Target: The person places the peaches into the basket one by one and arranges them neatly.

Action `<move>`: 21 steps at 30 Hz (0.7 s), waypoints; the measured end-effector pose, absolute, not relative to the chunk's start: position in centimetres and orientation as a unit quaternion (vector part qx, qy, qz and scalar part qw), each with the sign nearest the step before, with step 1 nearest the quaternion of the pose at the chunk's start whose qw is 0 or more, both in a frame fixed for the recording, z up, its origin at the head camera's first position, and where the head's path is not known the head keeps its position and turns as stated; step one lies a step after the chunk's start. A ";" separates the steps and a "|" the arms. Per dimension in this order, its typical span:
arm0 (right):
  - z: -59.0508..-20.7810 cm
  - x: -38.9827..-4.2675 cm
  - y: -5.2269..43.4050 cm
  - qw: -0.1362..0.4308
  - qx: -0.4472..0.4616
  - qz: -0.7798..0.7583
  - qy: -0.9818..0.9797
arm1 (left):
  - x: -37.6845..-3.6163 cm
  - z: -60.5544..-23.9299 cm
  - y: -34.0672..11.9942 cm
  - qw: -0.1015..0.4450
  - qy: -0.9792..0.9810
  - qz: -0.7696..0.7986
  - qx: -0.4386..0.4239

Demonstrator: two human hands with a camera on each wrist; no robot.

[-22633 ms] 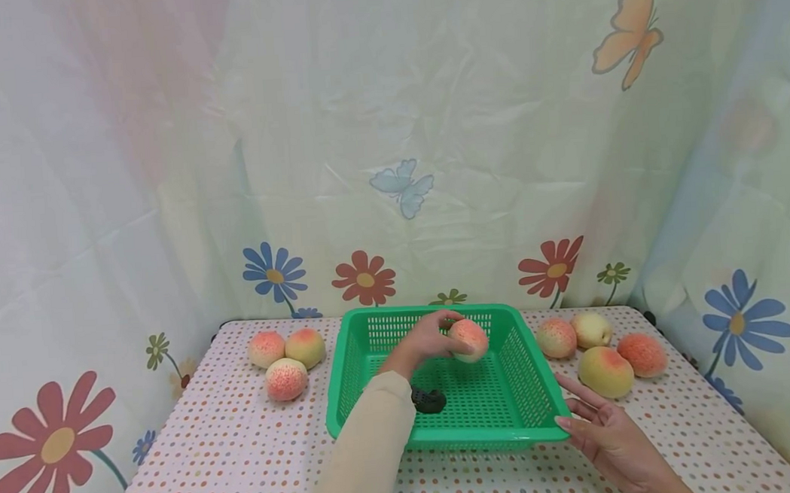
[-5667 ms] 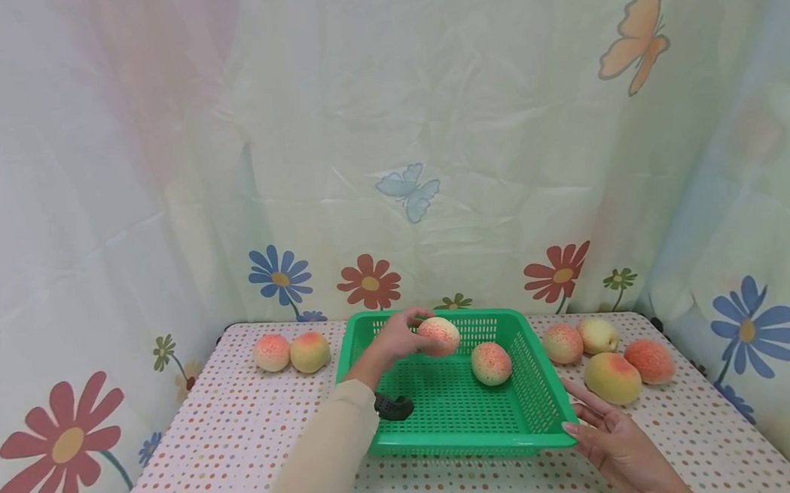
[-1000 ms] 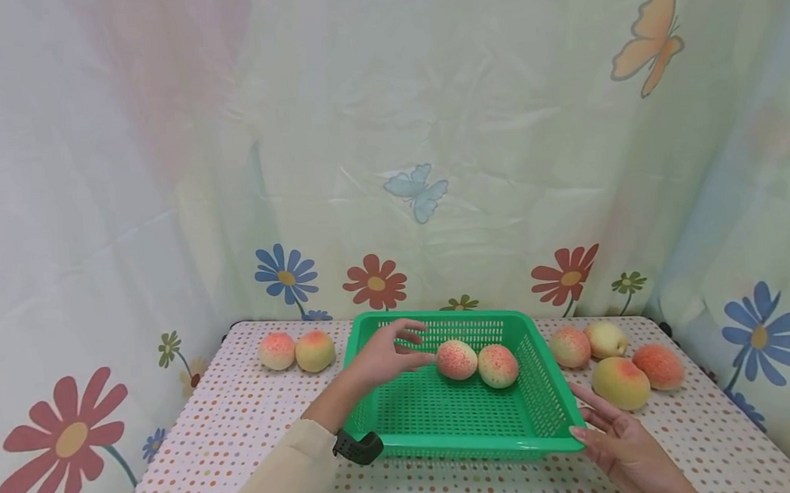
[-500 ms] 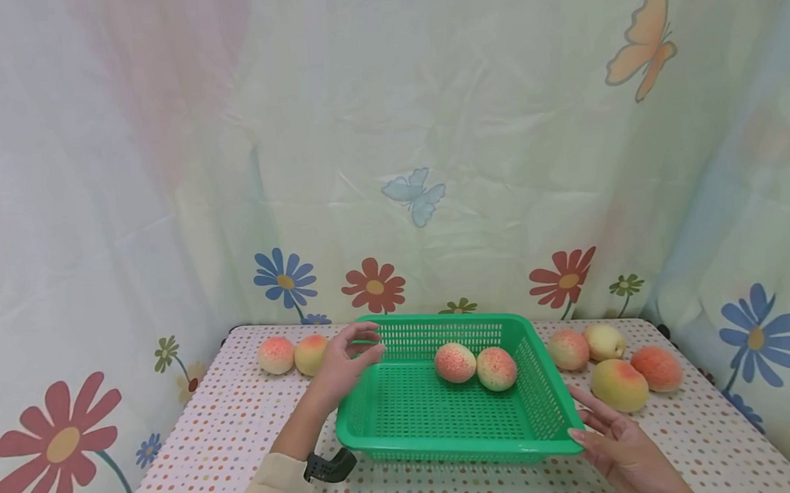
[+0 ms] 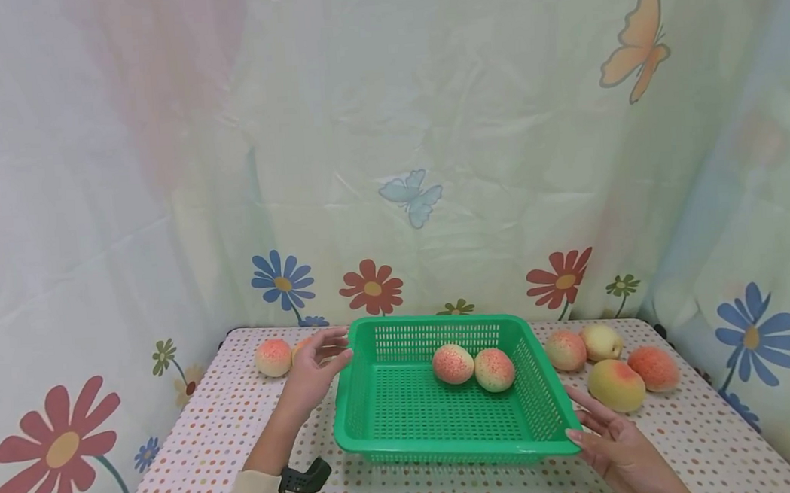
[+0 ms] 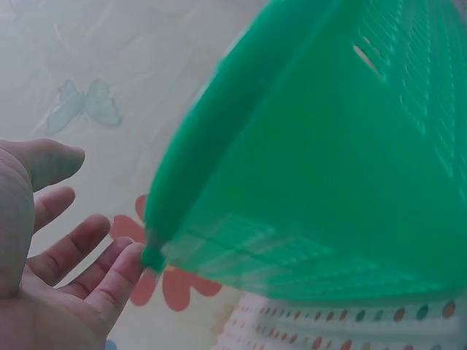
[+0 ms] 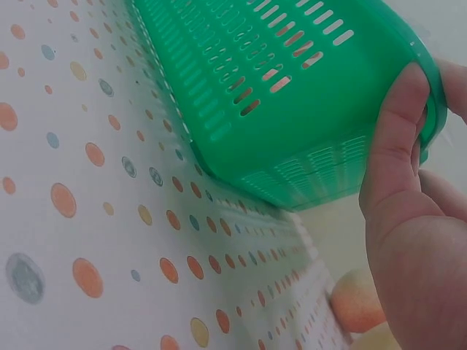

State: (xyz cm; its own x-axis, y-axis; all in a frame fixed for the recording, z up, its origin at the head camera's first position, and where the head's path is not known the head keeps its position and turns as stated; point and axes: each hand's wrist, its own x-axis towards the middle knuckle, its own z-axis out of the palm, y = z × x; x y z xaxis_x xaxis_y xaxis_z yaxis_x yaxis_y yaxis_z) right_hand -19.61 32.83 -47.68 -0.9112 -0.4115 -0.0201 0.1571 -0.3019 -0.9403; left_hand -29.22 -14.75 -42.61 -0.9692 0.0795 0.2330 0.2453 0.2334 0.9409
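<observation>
A green plastic basket (image 5: 449, 416) with slotted walls stands mid-table. Inside, two speckled pink-and-cream peaches (image 5: 453, 364) sit side by side toward the back right. My right hand (image 5: 617, 444) grips the basket's near right corner, pinching the rim, as the right wrist view also shows. Just outside the left rim is my left hand (image 5: 313, 372), fingers spread and loosely bent, holding nothing. In the left wrist view a fingertip (image 6: 133, 254) appears close to the rim; contact is unclear. Behind the left hand, one peach (image 5: 298, 348) is mostly hidden; another peach (image 5: 273, 358) lies left of it.
Right of the basket lies a group of several fruits, among them a yellow-and-red peach (image 5: 617, 386), a pale yellow fruit (image 5: 601, 342) and an orange-red peach (image 5: 654, 369). The dotted tablecloth (image 5: 197, 455) covers the table. A flowered curtain (image 5: 463, 242) closes off the back and sides.
Earlier the left hand held a peach in the basket, later a second one taken from the left group. Having released it, the hand has moved left past the rim. The right hand stays put.
</observation>
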 end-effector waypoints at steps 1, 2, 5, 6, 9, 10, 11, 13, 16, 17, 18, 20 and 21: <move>-47.7 -19.6 32.8 0.178 -0.114 -0.799 0.562 | -29.2 -42.6 -15.0 0.071 -0.785 -0.607 -0.100; -47.7 -19.6 32.8 0.176 -0.113 -0.799 0.563 | -29.1 -42.6 -15.2 0.075 -0.789 -0.602 -0.099; -47.7 -19.6 32.8 0.171 -0.106 -0.798 0.567 | -29.1 -42.7 -16.0 0.081 -0.797 -0.592 -0.088; -47.7 -19.6 32.8 0.170 -0.104 -0.798 0.569 | -29.1 -42.7 -16.3 0.083 -0.800 -0.588 -0.086; -47.7 -19.6 32.8 0.171 -0.103 -0.798 0.568 | -29.2 -42.8 -17.1 0.088 -0.810 -0.575 -0.079; -47.7 -19.6 32.8 0.173 -0.105 -0.799 0.567 | -29.2 -42.9 -17.4 0.089 -0.813 -0.570 -0.079; -47.7 -19.6 32.8 0.174 -0.107 -0.799 0.566 | -29.3 -42.9 -17.6 0.090 -0.816 -0.565 -0.081; -47.7 -19.6 32.9 0.175 -0.110 -0.800 0.563 | -29.4 -43.1 -18.2 0.094 -0.820 -0.558 -0.081; -47.7 -19.6 32.9 0.175 -0.115 -0.800 0.563 | -29.7 -43.6 -19.2 0.108 -0.827 -0.547 -0.078; -47.7 -19.6 32.9 0.174 -0.116 -0.800 0.563 | -29.8 -43.7 -19.6 0.113 -0.828 -0.544 -0.076; -47.7 -19.6 32.9 0.174 -0.116 -0.800 0.563 | -29.9 -43.9 -19.9 0.120 -0.828 -0.543 -0.073; -47.7 -19.6 32.9 0.178 -0.121 -0.800 0.560 | -30.2 -44.2 -20.7 0.135 -0.831 -0.536 -0.068; -47.7 -19.6 32.9 0.180 -0.123 -0.801 0.557 | -30.3 -44.4 -21.0 0.139 -0.831 -0.534 -0.067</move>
State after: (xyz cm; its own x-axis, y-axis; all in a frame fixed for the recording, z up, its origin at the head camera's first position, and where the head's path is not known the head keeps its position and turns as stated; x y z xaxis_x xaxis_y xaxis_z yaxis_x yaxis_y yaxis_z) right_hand -19.63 32.88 -47.73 -0.9047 -0.4260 -0.0035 0.1515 -0.3138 -0.9373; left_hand -30.30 -21.01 -44.40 -0.9523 -0.0381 0.3026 0.2595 0.4200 0.8696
